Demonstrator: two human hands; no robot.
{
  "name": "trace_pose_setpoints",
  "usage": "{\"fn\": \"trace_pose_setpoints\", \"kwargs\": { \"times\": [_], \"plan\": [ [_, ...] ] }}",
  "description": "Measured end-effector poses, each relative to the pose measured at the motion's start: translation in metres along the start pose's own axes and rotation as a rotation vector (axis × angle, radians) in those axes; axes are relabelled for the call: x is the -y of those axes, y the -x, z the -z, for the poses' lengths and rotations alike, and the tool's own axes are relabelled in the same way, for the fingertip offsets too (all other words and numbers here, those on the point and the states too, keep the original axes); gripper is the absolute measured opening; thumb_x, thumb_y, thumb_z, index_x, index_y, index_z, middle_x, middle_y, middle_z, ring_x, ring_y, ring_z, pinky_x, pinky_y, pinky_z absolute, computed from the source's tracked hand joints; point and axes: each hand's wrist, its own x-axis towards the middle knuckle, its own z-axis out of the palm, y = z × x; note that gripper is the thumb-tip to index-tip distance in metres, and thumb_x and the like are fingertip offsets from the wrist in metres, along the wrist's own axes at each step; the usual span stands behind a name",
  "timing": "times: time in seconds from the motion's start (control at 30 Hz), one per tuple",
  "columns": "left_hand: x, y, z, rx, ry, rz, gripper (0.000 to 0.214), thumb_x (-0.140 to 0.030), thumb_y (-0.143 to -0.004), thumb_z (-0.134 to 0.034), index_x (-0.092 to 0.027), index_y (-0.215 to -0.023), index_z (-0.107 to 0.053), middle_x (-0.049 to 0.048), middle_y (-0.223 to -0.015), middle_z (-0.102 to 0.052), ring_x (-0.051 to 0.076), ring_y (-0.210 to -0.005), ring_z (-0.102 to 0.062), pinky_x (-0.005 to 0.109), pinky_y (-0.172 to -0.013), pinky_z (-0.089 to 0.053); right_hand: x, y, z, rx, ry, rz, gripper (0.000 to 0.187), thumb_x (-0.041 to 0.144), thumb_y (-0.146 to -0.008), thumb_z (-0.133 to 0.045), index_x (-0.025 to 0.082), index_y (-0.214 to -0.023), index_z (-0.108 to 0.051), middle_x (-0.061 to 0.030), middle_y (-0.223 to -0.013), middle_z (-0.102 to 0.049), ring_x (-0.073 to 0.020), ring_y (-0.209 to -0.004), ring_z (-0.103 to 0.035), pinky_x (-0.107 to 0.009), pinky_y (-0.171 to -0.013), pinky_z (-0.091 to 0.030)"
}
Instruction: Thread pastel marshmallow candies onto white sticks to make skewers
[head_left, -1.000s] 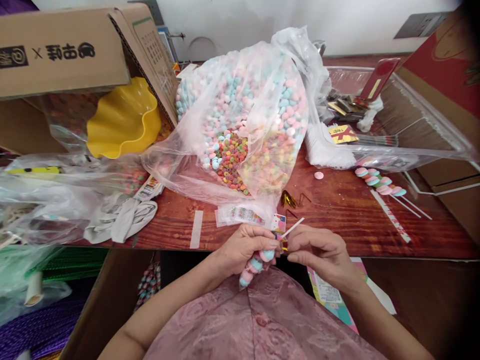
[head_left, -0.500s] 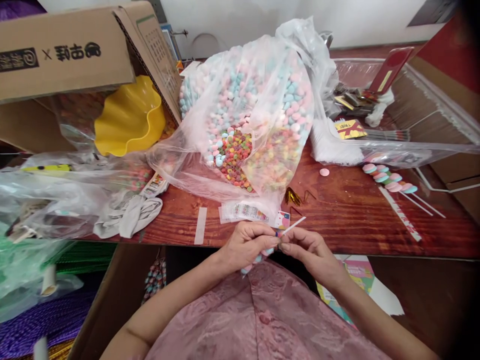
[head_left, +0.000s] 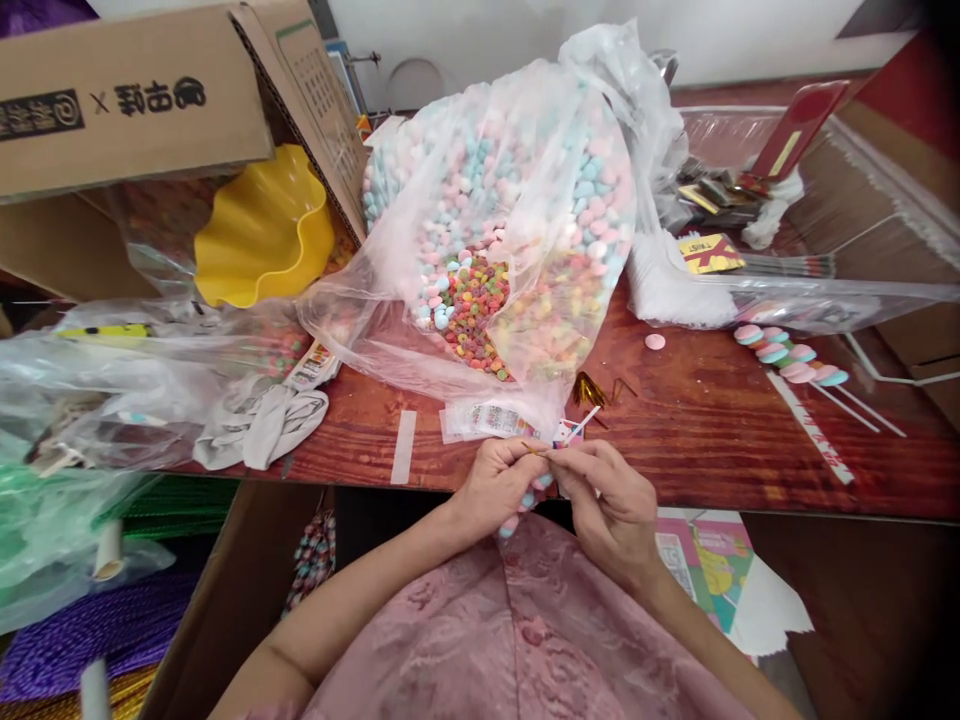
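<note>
Head view, fingertips: both sets of fingertips (head_left: 546, 458) meet in a tight pinch at the neck of a candy skewer of pastel pink and blue discs on a thin white stick (head_left: 586, 421). A thin gold strip seems to be caught there, too small to be sure.
Left hand (head_left: 499, 480): closed around the skewer's disc end, which peeks out below the palm, over the pink cloth lap (head_left: 525, 640).
Right hand (head_left: 604, 495): thumb and forefinger clamped on the stick, touching the left fingertips.
Skewer position: at the near edge of the red-brown wooden table (head_left: 712, 430), stick tip slanting up and right.
Surroundings: loose gold twist ties (head_left: 585, 390) just beyond. A big clear plastic bag of pastel and rainbow candies (head_left: 510, 220) sits behind them, and finished skewers (head_left: 787, 355) lie well to the right.
Risk: the grip is small and crowded, so a slip could let the discs slide off the stick into the lap, or bend the thin stick.
Change: a second ago the hands sat lower and more discs showed below the left palm. Now both hands are nearer the table edge and less stick shows above the fingers.
</note>
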Motion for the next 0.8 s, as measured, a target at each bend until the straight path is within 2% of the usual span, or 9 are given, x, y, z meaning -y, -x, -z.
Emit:
{"fn": "trace_pose_setpoints", "kwargs": {
  "times": [0.13, 0.27, 0.4, 0.47, 0.53, 0.63, 0.67, 0.73, 0.8],
  "plan": [
    [0.000, 0.004, 0.002, -0.001, 0.000, -0.054, 0.023, -0.037, -0.076, -0.064, -0.015, -0.073, -0.061, -0.0056, -0.057, -0.051, 0.003, -0.036, -0.036, 0.015, -0.030, -0.027, -0.008, -0.002, -0.007, 0.014, -0.063, -0.086, 0.019, 0.013, -0.091, -0.058, 0.022, -0.098, -0.074, -0.0027, -0.084, -0.067, -0.0126, -0.071, -0.062, -0.025, -0.061, -0.049],
    [0.002, 0.003, 0.008, 0.028, 0.006, -0.070, 0.033, -0.046, -0.077, -0.065, -0.016, -0.066, -0.056, -0.0055, -0.055, -0.049, 0.003, -0.032, -0.035, 0.016, -0.026, -0.024, -0.013, 0.002, -0.009, -0.020, -0.116, -0.256, 0.001, 0.021, -0.087, -0.065, 0.020, -0.088, -0.065, 0.0014, -0.072, -0.062, -0.0104, -0.059, -0.055, -0.023, -0.055, -0.045],
    [0.003, 0.000, 0.010, 0.021, 0.037, -0.049, 0.033, -0.046, -0.076, -0.066, -0.017, -0.065, -0.055, -0.0060, -0.054, -0.048, 0.004, -0.032, -0.031, 0.018, -0.028, -0.022, -0.011, 0.005, -0.010, -0.070, -0.211, -0.382, 0.014, 0.027, -0.083, -0.072, 0.020, -0.080, -0.061, 0.0020, -0.068, -0.060, -0.0103, -0.058, -0.053, -0.023, -0.054, -0.043],
    [0.001, 0.000, 0.010, 0.018, -0.004, -0.103, 0.033, -0.044, -0.078, -0.064, -0.017, -0.063, -0.054, -0.0052, -0.054, -0.047, 0.004, -0.037, -0.034, 0.018, -0.033, -0.025, -0.011, 0.006, -0.010, -0.040, -0.314, -0.469, 0.016, 0.030, -0.081, -0.074, 0.019, -0.077, -0.063, 0.0013, -0.066, -0.061, -0.0108, -0.058, -0.053, -0.023, -0.054, -0.044],
    [-0.003, 0.000, 0.012, 0.027, -0.109, -0.223, 0.033, -0.040, -0.080, -0.062, -0.016, -0.059, -0.055, -0.0032, -0.056, -0.048, 0.006, -0.046, -0.039, 0.019, -0.043, -0.033, -0.015, 0.007, -0.008, 0.024, -0.473, -0.574, 0.019, 0.034, -0.079, -0.075, 0.018, -0.076, -0.065, 0.0013, -0.062, -0.060, -0.0106, -0.055, -0.051, -0.024, -0.053, -0.043],
    [-0.012, 0.001, 0.016, 0.092, -0.292, -0.365, 0.034, -0.036, -0.081, -0.061, -0.016, -0.054, -0.056, -0.0002, -0.060, -0.051, 0.008, -0.058, -0.045, 0.020, -0.056, -0.040, -0.024, 0.002, -0.002, 0.182, -0.640, -0.674, 0.027, 0.040, -0.075, -0.078, 0.017, -0.077, -0.064, 0.0026, -0.057, -0.056, -0.0098, -0.051, -0.047, -0.023, -0.051, -0.040],
    [-0.015, 0.001, 0.017, 0.134, -0.312, -0.341, 0.033, -0.035, -0.079, -0.062, -0.016, -0.053, -0.056, -0.0002, -0.059, -0.051, 0.008, -0.057, -0.045, 0.020, -0.054, -0.039, -0.026, -0.002, 0.002, 0.270, -0.660, -0.677, 0.030, 0.043, -0.075, -0.078, 0.017, -0.077, -0.063, 0.0032, -0.056, -0.054, -0.0095, -0.050, -0.046, -0.023, -0.050, -0.038],
    [-0.019, 0.002, 0.021, 0.232, -0.285, -0.155, 0.028, -0.037, -0.076, -0.065, -0.016, -0.057, -0.060, -0.0014, -0.056, -0.052, 0.007, -0.046, -0.042, 0.019, -0.044, -0.033, -0.027, -0.010, 0.012, 0.487, -0.617, -0.601, 0.034, 0.047, -0.078, -0.074, 0.017, -0.075, -0.060, 0.0033, -0.057, -0.052, -0.0093, -0.051, -0.044, -0.022, -0.049, -0.035],
    [-0.021, 0.002, 0.024, 0.324, -0.205, 0.096, 0.023, -0.038, -0.071, -0.068, -0.016, -0.064, -0.066, -0.0029, -0.051, -0.053, 0.005, -0.035, -0.035, 0.018, -0.034, -0.025, -0.019, -0.019, 0.023, 0.633, -0.431, -0.372, 0.029, 0.042, -0.087, -0.065, 0.017, -0.074, -0.058, 0.0014, -0.062, -0.054, -0.0103, -0.055, -0.046, -0.023, -0.051, -0.036]
  ]
}}
